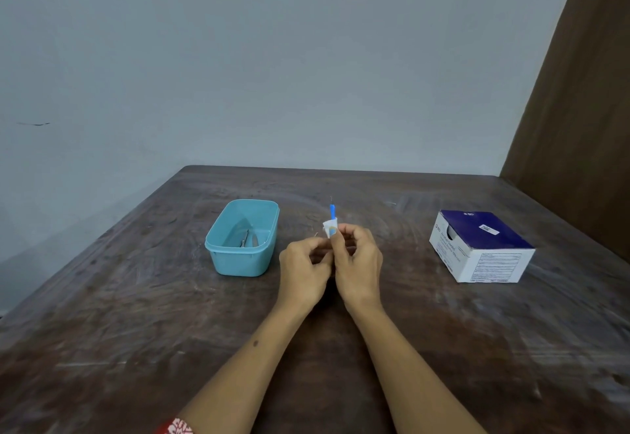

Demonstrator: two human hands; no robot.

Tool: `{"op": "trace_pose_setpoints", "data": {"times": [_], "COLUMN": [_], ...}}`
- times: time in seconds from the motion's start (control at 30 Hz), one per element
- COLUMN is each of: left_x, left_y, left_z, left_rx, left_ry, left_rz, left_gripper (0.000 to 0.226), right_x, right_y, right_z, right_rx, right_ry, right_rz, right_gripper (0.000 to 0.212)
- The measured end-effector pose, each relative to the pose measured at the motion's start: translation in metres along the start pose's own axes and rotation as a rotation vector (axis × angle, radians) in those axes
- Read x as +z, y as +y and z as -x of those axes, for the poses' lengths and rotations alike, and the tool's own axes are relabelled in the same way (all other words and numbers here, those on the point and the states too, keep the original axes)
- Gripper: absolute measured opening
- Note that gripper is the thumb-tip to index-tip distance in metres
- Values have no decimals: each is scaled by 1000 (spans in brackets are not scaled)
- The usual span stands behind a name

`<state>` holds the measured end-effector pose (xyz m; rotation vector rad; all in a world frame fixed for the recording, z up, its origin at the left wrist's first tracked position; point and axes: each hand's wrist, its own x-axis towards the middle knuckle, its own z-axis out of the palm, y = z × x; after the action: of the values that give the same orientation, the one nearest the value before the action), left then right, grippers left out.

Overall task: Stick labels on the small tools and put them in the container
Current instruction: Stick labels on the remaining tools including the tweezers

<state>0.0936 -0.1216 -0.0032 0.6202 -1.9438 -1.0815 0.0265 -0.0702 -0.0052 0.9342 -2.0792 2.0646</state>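
1. Both hands meet above the tabletop (pixel 341 348) centre: my left hand (pixel 304 271) has fingers curled in, seemingly pinching the lower end of the small tool (pixel 332 212); my right hand (pixel 358 265) pinches the white label (pixel 330 228) around its shaft.
2. Small tool: slim, blue plastic tip, fine wire point, held upright.
3. Container (pixel 242 237): teal plastic, rounded rectangle, smooth walls, just left of my hands; metal tools (pixel 248 238) lie inside.
4. Box (pixel 481 246): card, navy top, white printed sides, well to my right.
5. Tabletop: dark wood, scuffed and streaked.
6. Risk, as I judge it: the label may crease or stick to itself if pressed unevenly; the thin tool could slip from so slight a pinch.
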Motion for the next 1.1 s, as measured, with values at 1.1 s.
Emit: {"op": "trace_pose_setpoints", "data": {"times": [1.1], "left_x": [-4], "left_y": [3], "left_z": [4], "left_rx": [159], "left_ry": [-13], "left_rz": [-245], "left_gripper": [21], "right_x": [-5], "right_y": [-8], "right_z": [1], "right_rx": [-175], "right_ry": [187], "right_rz": [58], "right_gripper": [8]}}
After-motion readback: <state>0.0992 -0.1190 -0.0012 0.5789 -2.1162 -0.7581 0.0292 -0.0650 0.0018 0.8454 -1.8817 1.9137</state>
